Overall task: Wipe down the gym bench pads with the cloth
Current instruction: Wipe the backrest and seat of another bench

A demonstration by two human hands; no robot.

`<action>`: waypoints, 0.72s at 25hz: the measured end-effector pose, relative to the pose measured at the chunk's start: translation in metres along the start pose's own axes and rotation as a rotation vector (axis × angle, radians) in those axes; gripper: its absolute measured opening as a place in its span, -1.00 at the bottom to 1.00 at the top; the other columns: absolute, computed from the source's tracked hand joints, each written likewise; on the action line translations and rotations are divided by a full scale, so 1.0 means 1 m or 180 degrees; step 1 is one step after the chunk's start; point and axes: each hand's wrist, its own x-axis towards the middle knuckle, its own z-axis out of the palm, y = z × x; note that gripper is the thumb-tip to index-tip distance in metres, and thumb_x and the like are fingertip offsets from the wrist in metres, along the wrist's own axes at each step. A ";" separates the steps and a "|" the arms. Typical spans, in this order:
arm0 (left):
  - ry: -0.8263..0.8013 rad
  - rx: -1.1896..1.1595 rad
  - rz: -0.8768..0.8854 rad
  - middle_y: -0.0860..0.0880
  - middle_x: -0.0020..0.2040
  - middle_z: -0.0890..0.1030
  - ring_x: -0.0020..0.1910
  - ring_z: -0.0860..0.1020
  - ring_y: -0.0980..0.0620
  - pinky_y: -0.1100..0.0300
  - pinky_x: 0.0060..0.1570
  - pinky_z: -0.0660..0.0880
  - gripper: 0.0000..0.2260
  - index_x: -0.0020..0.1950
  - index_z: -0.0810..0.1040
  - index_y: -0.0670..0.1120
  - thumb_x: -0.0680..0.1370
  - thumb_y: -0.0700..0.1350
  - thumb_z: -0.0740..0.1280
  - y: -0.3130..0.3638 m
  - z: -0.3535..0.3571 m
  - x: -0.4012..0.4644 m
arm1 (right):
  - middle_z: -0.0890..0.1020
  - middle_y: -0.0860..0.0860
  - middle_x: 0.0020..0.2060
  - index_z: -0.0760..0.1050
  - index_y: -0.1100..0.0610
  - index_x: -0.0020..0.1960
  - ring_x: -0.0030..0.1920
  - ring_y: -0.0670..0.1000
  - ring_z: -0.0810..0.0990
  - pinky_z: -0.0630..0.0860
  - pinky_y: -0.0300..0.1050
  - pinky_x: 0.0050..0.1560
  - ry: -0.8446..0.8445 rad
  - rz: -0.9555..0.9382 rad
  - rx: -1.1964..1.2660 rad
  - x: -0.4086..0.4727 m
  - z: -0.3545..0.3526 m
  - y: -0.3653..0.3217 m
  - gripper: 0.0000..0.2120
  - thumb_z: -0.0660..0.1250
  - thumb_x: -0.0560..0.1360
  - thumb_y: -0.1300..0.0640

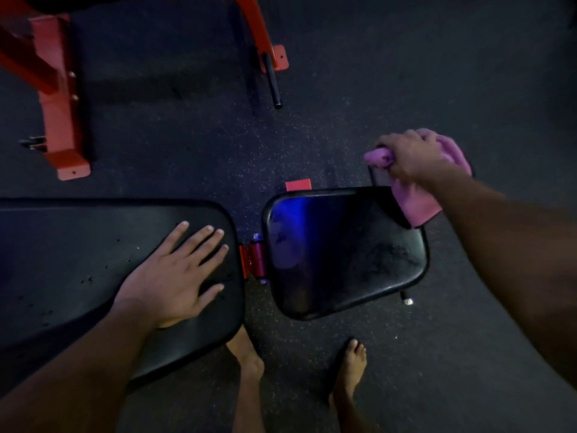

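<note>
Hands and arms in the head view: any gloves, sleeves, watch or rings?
None visible. The left hand and right hand are both bare, with no gloves, rings or wristbands showing. Both forearms are uncovered up to the frame edge, so no sleeve is in view. Fingernails are short and unpainted.

Both forearms are bare, with no sleeves showing up to the frame edge. The left hand [175,273] at 8 o'clock and the right hand [412,157] at 2 o'clock wear no gloves, rings or watch. The feet [351,367] at 6 o'clock are unshod.
</note>
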 end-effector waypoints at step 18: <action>-0.0309 -0.0012 -0.0086 -0.18 0.60 0.33 0.61 0.27 -0.17 -0.30 0.59 0.08 -0.38 0.58 0.37 -0.16 0.65 0.19 0.03 0.001 -0.006 0.003 | 0.63 0.01 -0.02 0.49 -0.02 0.03 0.04 0.14 0.59 0.51 0.10 0.13 -0.0768 -0.0976 0.0795 0.021 0.043 -0.165 -0.79 0.23 0.56 -0.13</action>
